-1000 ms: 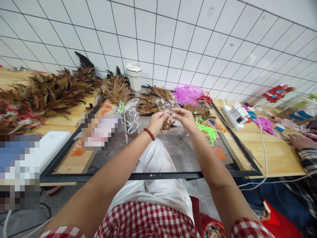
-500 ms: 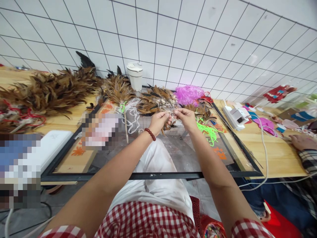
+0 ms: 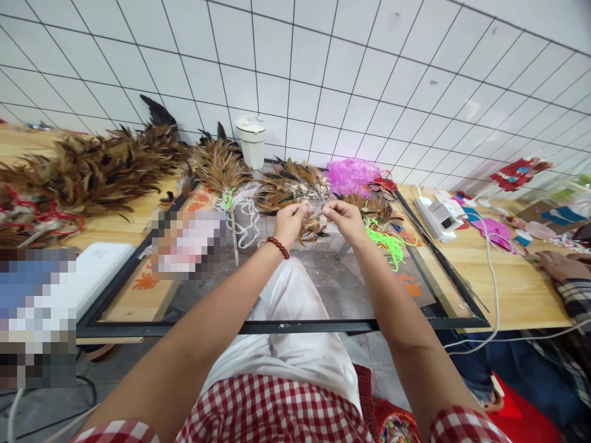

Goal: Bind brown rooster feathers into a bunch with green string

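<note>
My left hand [image 3: 290, 222] is closed around a small bunch of brown feathers [image 3: 310, 229] that hangs below the fist. My right hand [image 3: 344, 219] pinches a thin pale thread [image 3: 317, 207] that runs across to that bunch. Both hands are held above the glass table top [image 3: 332, 283], close together. Just behind them lies a heap of brown feathers [image 3: 289, 184]. A red bead bracelet [image 3: 278, 247] circles my left wrist.
Feather dusters [image 3: 92, 169] pile up at the left, with a white lidded cup [image 3: 252, 141] by the tiled wall. Pink plastic [image 3: 351, 175], green cord [image 3: 390, 243] and a white power strip [image 3: 436, 216] lie to the right. Another person's hand [image 3: 558, 264] rests far right.
My hands have drawn slightly apart and risen a little, with the thread stretched between them. The feather bunch stays in my left fist.
</note>
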A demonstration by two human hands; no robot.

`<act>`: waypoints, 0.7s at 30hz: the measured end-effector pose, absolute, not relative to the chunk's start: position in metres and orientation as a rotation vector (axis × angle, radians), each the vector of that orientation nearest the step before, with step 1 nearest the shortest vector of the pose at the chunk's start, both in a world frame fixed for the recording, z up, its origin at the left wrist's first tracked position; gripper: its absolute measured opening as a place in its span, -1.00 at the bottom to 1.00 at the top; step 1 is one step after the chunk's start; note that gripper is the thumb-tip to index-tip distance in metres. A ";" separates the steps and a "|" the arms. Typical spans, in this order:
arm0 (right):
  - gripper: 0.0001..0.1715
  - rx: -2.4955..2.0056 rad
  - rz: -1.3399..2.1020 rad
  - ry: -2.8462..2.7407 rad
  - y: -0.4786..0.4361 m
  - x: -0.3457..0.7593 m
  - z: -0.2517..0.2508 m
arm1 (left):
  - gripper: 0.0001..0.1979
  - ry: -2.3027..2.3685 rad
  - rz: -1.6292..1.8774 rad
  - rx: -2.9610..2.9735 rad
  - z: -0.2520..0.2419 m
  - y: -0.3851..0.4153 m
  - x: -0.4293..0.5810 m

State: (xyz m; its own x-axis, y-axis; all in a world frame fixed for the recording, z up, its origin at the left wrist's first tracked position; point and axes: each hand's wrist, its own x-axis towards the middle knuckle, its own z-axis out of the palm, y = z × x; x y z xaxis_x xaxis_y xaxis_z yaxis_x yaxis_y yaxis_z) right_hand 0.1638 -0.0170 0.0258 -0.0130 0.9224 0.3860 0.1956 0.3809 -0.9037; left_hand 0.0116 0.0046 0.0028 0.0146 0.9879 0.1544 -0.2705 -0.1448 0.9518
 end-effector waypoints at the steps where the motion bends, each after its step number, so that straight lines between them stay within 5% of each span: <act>1: -0.67 -1.048 0.784 -1.534 -0.018 0.163 0.026 | -0.81 0.881 1.368 1.136 0.004 0.002 0.012; 9: -0.74 -1.092 0.629 -1.599 -0.019 0.160 0.024 | -0.72 0.748 1.085 1.151 0.011 -0.011 0.015; 21: -0.81 -0.996 0.492 -1.633 -0.020 0.160 0.024 | -0.82 0.675 1.137 1.117 0.010 -0.009 0.014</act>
State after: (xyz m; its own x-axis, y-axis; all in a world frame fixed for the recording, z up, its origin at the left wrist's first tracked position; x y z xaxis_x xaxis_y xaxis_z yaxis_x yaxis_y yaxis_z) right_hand 0.1599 -0.0200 0.0239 -0.0389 0.8099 0.5853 0.3521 0.5593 -0.7505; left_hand 0.0140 -0.0086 0.0095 0.3235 0.9402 0.1067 -0.3566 0.0167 0.9341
